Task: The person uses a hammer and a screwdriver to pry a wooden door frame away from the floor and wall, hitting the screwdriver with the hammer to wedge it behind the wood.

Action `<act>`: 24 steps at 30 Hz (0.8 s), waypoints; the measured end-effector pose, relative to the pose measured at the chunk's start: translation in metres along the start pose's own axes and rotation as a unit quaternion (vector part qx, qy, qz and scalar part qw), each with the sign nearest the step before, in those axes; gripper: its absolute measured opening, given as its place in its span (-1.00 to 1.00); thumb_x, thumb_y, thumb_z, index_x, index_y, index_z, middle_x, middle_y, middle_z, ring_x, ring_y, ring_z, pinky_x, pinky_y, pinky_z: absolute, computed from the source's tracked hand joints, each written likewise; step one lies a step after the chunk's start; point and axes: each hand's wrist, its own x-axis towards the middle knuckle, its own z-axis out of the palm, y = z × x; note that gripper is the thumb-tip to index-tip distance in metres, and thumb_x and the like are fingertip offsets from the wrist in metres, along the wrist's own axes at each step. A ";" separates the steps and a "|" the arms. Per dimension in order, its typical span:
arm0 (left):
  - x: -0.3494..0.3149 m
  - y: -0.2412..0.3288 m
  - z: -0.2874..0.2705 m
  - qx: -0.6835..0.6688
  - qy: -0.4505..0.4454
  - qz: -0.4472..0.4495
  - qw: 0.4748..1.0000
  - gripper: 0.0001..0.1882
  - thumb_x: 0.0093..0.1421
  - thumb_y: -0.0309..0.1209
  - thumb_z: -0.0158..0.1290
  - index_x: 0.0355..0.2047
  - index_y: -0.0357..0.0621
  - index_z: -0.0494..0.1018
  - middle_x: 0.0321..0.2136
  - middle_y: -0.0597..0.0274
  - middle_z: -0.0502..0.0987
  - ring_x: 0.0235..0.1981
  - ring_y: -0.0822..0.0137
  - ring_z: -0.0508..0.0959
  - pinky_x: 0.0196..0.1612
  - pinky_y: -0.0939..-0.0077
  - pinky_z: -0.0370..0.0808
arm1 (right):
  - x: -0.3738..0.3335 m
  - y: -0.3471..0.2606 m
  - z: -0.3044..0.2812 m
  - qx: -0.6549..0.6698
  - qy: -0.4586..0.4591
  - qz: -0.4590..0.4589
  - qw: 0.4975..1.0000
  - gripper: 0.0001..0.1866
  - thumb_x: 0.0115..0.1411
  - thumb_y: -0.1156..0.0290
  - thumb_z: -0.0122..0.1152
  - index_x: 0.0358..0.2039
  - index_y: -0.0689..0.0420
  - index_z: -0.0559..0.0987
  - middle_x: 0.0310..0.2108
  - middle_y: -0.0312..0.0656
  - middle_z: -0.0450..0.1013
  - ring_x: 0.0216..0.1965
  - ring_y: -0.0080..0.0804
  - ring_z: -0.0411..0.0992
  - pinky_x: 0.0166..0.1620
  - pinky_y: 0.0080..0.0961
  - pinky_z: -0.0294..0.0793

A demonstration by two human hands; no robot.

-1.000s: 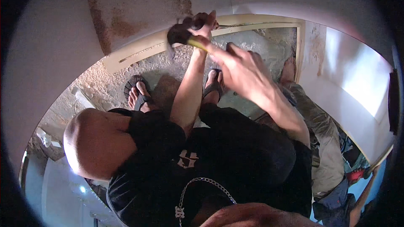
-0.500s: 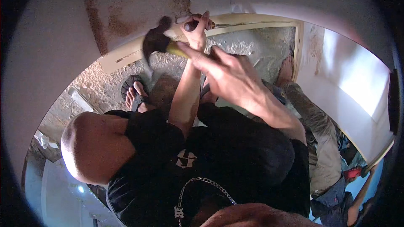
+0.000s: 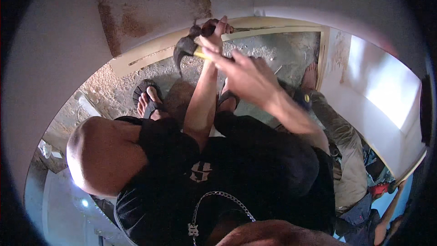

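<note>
My right hand [image 3: 248, 76] is wrapped round the yellow handle of a claw hammer [image 3: 185, 48]. The hammer's dark head is beside my left hand [image 3: 214, 42], its striking face close to the butt of a chisel [image 3: 208, 31]. My left fingers close round the chisel's dark rounded handle. Its thin metal blade points right, lying along a pale wooden frame strip [image 3: 273, 25]; the fingers partly hide the tool, and I cannot make out its tip. A slot shows in the strip's left part.
Rough floor [image 3: 109, 82] with pale debris lies below the strip. My sandalled foot [image 3: 149, 102] stands there. At right, another person's trousered leg [image 3: 341, 127] and bare foot [image 3: 309, 76] are close by. A white panel [image 3: 382, 77] stands at right, and a stained wall patch [image 3: 150, 9] lies beyond my hands.
The hammer has swung right and closer to the chisel's butt, my right hand moving with it. My left hand keeps the chisel in nearly the same place.
</note>
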 end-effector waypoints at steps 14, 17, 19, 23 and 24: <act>-0.009 -0.001 -0.026 0.140 -0.047 -0.037 0.988 -0.81 0.24 -0.36 0.06 -0.25 -0.25 0.47 -0.21 -0.01 0.58 -0.19 0.31 0.58 -0.12 0.41 0.50 | -0.005 -0.005 -0.007 -0.106 0.020 0.016 0.994 -0.24 0.10 0.53 0.14 0.30 -0.37 0.26 -0.29 -0.09 0.44 -0.63 -0.40 0.46 -0.52 -0.49 0.64; -0.007 0.008 -0.007 0.089 0.044 -0.082 0.992 -0.76 0.16 -0.59 0.16 -0.61 -0.17 0.38 -0.61 0.23 0.46 -0.50 0.38 0.48 -0.27 0.44 0.47 | -0.005 -0.013 0.001 -0.116 0.039 -0.052 0.991 -0.19 0.04 0.48 0.24 0.30 -0.40 0.26 -0.31 -0.18 0.41 -0.64 -0.45 0.43 -0.52 -0.49 0.64; -0.008 0.009 -0.003 0.143 0.065 -0.114 0.981 -0.76 0.16 -0.58 0.17 -0.62 -0.17 0.39 -0.60 0.23 0.48 -0.53 0.39 0.45 -0.26 0.42 0.46 | -0.003 -0.017 0.000 -0.124 0.033 -0.069 0.989 -0.20 0.05 0.47 0.24 0.30 -0.38 0.26 -0.36 -0.22 0.39 -0.66 -0.47 0.41 -0.53 -0.48 0.63; -0.005 0.010 -0.006 0.110 0.052 -0.106 0.987 -0.76 0.17 -0.55 0.16 -0.62 -0.18 0.39 -0.61 0.24 0.47 -0.54 0.40 0.45 -0.31 0.41 0.45 | -0.002 -0.014 0.004 -0.092 0.016 -0.074 0.993 -0.26 0.11 0.46 0.19 0.30 -0.33 0.27 -0.38 -0.22 0.39 -0.67 -0.50 0.40 -0.56 -0.46 0.61; -0.004 0.002 -0.013 0.139 0.045 -0.109 0.983 -0.76 0.17 -0.55 0.16 -0.62 -0.18 0.39 -0.61 0.24 0.47 -0.54 0.39 0.45 -0.32 0.40 0.45 | -0.004 -0.010 0.006 -0.076 0.002 -0.059 0.995 -0.28 0.13 0.46 0.18 0.30 -0.33 0.27 -0.39 -0.22 0.39 -0.67 -0.50 0.40 -0.56 -0.45 0.61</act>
